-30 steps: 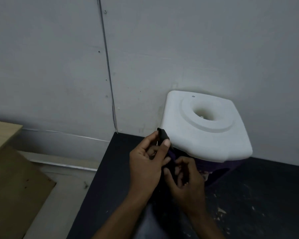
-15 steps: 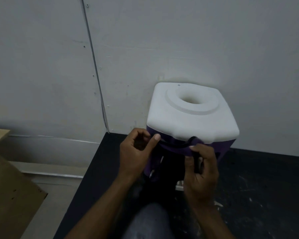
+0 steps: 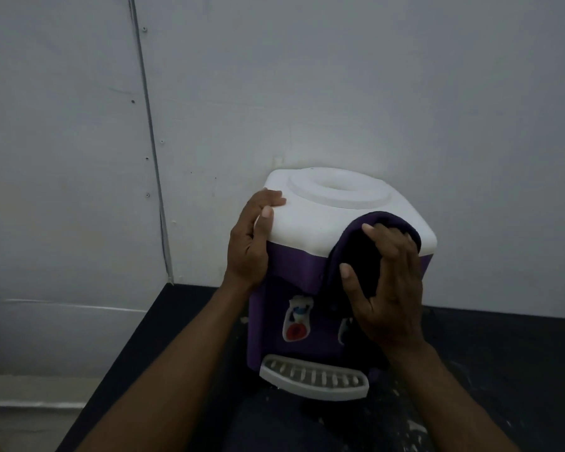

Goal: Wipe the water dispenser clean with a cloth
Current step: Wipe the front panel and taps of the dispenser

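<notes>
A small water dispenser [image 3: 307,223] with a white top and purple body stands on a black table against the wall. Its front shows a tap with a red lever [image 3: 296,321] and a white drip tray [image 3: 313,380]. My left hand [image 3: 250,243] grips the top's left front corner, thumb on top. My right hand [image 3: 385,288] presses a dark purple cloth [image 3: 356,252] against the top's right front edge, fingers spread over the cloth. The cloth drapes down the front and hides the second tap in part.
The black table [image 3: 503,370] has pale flecks on its surface, and its left edge [image 3: 118,353] drops to the floor. A grey wall [image 3: 340,93] stands right behind the dispenser, with a vertical seam [image 3: 150,141] to the left.
Both hands held the cloth in front of the dispenser. Now the left hand has let go and grips the top's corner, while the right hand has lifted the cloth onto the top's front edge.
</notes>
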Motion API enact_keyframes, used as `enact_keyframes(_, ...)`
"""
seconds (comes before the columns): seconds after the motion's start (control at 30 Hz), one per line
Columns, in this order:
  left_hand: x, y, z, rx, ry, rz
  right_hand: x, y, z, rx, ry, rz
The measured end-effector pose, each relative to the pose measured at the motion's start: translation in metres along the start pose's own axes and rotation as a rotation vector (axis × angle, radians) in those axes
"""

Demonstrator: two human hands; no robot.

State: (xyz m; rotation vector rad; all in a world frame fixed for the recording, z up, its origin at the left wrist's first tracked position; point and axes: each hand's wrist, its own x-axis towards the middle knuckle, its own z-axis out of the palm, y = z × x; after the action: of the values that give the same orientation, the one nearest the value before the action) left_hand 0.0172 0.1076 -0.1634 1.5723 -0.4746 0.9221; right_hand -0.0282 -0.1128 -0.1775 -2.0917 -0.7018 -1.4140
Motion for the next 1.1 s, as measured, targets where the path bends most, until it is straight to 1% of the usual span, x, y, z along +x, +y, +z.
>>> enact_keyframes(0.1,-0.002,-0.004,0.003,-0.042,0.032,0.020,0.000,-0.003,0.019,-0.119,0.097,-0.055)
enact_keyframes(0.17,-0.002,-0.005,0.002,-0.063,0.017,0.009,0.003,-0.008,0.029,-0.167,0.161,-0.064)
enact_keyframes(0.23,-0.002,-0.007,0.000,-0.080,-0.012,-0.001,0.005,-0.015,0.035,-0.226,0.181,-0.081)
enact_keyframes(0.33,-0.002,-0.009,-0.004,-0.131,-0.051,-0.031,0.009,-0.026,0.043,-0.331,0.139,-0.140)
enact_keyframes(0.47,0.000,-0.006,-0.012,-0.237,-0.115,-0.106,0.020,-0.041,0.057,-0.478,0.090,-0.289)
enact_keyframes(0.57,0.003,-0.003,-0.017,-0.295,-0.164,-0.137,0.022,-0.043,0.065,-0.543,0.033,-0.396)
enact_keyframes(0.63,0.004,-0.002,-0.020,-0.317,-0.178,-0.148,0.021,-0.038,0.066,-0.554,-0.039,-0.522)
enact_keyframes(0.73,0.006,0.001,-0.025,-0.318,-0.190,-0.174,0.024,-0.022,0.057,-0.547,-0.142,-0.782)
enact_keyframes(0.8,0.005,0.005,-0.027,-0.332,-0.206,-0.180,0.029,-0.015,0.047,-0.572,-0.185,-0.873)
enact_keyframes(0.83,0.005,0.005,-0.028,-0.341,-0.216,-0.181,0.030,-0.015,0.044,-0.583,-0.187,-0.860)
enact_keyframes(0.87,0.004,0.006,-0.027,-0.345,-0.224,-0.179,0.031,-0.017,0.044,-0.587,-0.167,-0.802)
enact_keyframes(0.97,0.002,0.002,-0.026,-0.352,-0.207,-0.170,0.025,-0.039,0.060,-0.579,-0.035,-0.500)
enact_keyframes(1.0,0.001,0.001,-0.026,-0.354,-0.196,-0.175,0.023,-0.046,0.069,-0.587,0.002,-0.435)
enact_keyframes(1.03,0.002,0.000,-0.027,-0.351,-0.194,-0.181,0.021,-0.052,0.076,-0.602,0.015,-0.408)
enact_keyframes(1.07,0.002,0.000,-0.027,-0.349,-0.196,-0.180,0.020,-0.053,0.079,-0.613,0.001,-0.423)
enact_keyframes(1.1,0.002,0.001,-0.029,-0.348,-0.196,-0.176,0.020,-0.050,0.079,-0.615,-0.030,-0.476)
